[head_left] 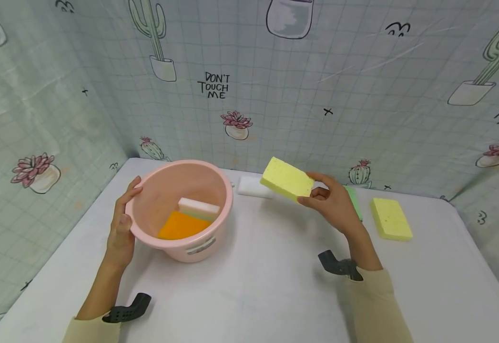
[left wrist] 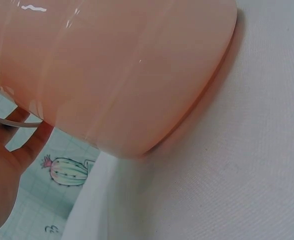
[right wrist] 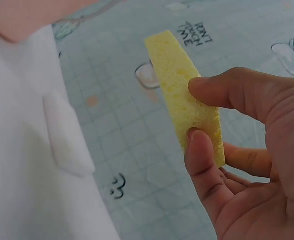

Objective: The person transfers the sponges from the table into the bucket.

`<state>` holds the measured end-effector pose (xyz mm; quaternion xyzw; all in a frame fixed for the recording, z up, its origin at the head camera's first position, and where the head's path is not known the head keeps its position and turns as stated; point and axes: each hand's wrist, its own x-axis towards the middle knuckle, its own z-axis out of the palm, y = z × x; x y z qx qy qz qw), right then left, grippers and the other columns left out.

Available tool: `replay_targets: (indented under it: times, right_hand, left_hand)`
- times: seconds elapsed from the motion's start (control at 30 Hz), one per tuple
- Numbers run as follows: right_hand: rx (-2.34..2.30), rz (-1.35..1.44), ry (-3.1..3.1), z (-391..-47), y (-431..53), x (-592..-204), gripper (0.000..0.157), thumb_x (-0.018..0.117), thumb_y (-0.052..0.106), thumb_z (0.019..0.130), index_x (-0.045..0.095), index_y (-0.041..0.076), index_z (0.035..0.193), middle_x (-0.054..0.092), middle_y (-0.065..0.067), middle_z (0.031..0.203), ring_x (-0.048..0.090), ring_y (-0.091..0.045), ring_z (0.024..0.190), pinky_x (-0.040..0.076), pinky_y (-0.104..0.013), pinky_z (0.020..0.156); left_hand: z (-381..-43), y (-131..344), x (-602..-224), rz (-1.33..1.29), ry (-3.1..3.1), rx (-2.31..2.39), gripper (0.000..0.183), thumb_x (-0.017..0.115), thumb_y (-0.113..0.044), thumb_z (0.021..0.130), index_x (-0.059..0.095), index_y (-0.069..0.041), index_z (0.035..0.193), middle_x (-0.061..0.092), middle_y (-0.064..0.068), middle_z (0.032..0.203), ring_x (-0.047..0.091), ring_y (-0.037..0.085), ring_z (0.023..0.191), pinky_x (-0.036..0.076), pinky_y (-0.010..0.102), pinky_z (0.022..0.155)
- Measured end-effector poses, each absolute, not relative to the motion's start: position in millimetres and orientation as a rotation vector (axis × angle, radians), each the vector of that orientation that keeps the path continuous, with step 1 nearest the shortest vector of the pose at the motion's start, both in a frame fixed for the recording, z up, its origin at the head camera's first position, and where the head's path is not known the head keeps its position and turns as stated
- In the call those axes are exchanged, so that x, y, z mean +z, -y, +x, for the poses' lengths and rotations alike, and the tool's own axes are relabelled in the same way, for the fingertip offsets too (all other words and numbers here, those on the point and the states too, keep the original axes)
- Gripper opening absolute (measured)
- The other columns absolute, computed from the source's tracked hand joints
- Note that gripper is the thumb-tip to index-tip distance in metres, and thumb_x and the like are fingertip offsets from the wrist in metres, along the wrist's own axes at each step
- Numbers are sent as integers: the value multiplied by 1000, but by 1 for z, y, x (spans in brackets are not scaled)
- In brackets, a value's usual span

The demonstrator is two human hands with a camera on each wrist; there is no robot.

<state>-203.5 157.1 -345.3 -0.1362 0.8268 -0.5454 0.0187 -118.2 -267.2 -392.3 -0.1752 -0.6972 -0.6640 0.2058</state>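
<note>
A pink plastic bucket stands at the left of the white table. My left hand holds its left rim; in the left wrist view the fingers reach behind the bucket wall. Inside lie an orange sponge and a white block. Right of the bucket, my right hand pinches a yellow sponge by one end, raised above the table. The right wrist view shows this sponge edge-on between thumb and fingers.
A white block lies at the table's back, right of the bucket. Behind my right hand a green piece is partly hidden. Another yellow sponge lies farther right. A patterned cloth wall closes off the table's back and sides.
</note>
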Motion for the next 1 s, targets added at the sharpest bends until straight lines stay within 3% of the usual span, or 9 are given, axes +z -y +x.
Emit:
replay_targets:
  times: [0.1,0.37,0.7,0.97,1.0]
  right_hand:
    - [-1710,-446,-2514,-197,-149,-330,63,73,22,74,44,17,130,41,-4,117,52,-20,81,48,-26,66]
    - [-1684,-483,-2471,-199,-130,-314,63,74,18,72,44,18,128,55,-15,88,54,-22,76,47,-27,63]
    - [-1622,-609,-2486,-200,-103,-307,69,77,26,68,41,15,127,51,-6,102,58,-20,75,47,-29,60]
    - [-1604,-585,-2471,-193,-80,-296,71,77,33,66,43,17,126,60,-9,87,58,-19,74,46,-30,60]
    - [-1608,-588,-2465,-192,-78,-295,71,77,33,66,44,17,126,58,-7,91,58,-19,74,46,-30,60]
  left_hand:
    - [-119,268,-393,-489,1941,-1856,55,40,-37,90,31,-5,134,11,5,147,14,26,131,30,23,99]
    - [-119,269,-394,-489,1945,-1850,54,40,-36,91,31,-5,134,11,5,147,14,25,132,30,23,99]
    - [-118,268,-393,-496,1928,-1866,54,40,-36,90,31,-5,134,11,6,147,13,25,132,29,23,99]
    - [-116,267,-389,-502,1933,-1849,55,40,-38,91,31,-4,133,12,6,147,12,25,132,28,23,99]
    - [-115,267,-389,-504,1934,-1849,56,40,-38,90,31,-4,133,12,7,147,12,25,132,28,23,99]
